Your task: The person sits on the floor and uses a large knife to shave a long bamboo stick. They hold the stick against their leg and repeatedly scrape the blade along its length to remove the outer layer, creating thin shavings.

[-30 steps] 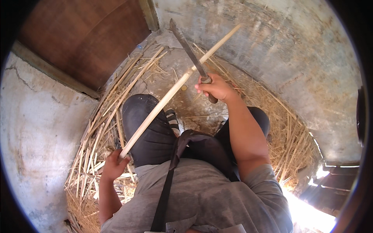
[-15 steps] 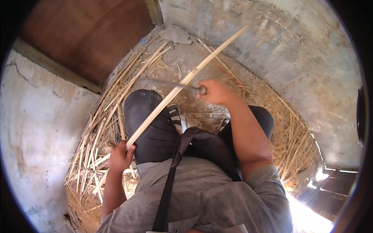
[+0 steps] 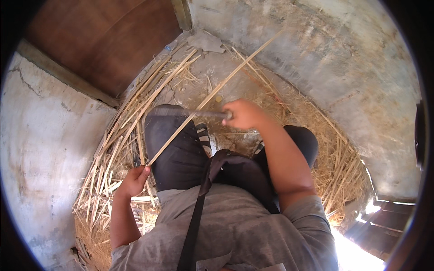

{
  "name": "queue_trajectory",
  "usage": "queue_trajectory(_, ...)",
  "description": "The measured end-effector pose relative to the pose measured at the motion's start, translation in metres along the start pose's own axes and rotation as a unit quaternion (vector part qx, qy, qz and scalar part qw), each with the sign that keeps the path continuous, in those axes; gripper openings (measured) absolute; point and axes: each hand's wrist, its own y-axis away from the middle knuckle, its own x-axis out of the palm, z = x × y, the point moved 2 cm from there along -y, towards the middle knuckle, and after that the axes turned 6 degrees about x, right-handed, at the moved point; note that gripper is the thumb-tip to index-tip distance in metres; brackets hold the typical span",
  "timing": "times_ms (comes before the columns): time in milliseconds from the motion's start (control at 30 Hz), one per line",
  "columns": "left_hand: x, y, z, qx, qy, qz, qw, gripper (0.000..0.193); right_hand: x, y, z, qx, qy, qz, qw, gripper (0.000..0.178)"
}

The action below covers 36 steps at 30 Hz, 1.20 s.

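- Grasping the near end of a long pale strip (image 3: 214,92) in the left hand (image 3: 133,180), between thumb and bent fingers, at near left.
- Extending that strip on a slant, from near left past the left knee (image 3: 165,135) toward the stained wall (image 3: 325,58) at far right.
- Clenching the right hand (image 3: 243,114) around the handle of a long-bladed knife (image 3: 208,113), right of the strip.
- Pointing the blade left, crossing the strip in view; too blurred to tell whether touching.
- Surrounded by heaped strips (image 3: 106,169) on the left, tangled straw-like shavings (image 3: 332,167) on the right.
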Motion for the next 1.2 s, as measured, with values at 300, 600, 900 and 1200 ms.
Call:
queue_trajectory(300, -0.007, 0.001, -0.020, -0.027, -0.055, 0.010, 0.998, 0.069, 0.008, -0.007, -0.029, 0.014, -0.007, -0.003, 1.000, 0.053)
queue_trajectory(600, -0.003, -0.002, -0.009, 0.000, -0.044, 0.002, 0.999, 0.068, -0.013, -0.002, -0.035, 0.108, -0.101, 0.093, 0.985, 0.057)
queue_trajectory(900, -0.009, 0.003, -0.023, 0.005, -0.103, -0.010, 0.995, 0.067, 0.001, 0.005, 0.018, -0.013, 0.030, 0.082, 0.996, 0.060)
queue_trajectory(1200, -0.012, 0.003, -0.030, -0.024, -0.107, -0.004, 0.994, 0.070, 0.003, -0.016, -0.080, 0.184, -0.155, -0.080, 0.967, 0.068)
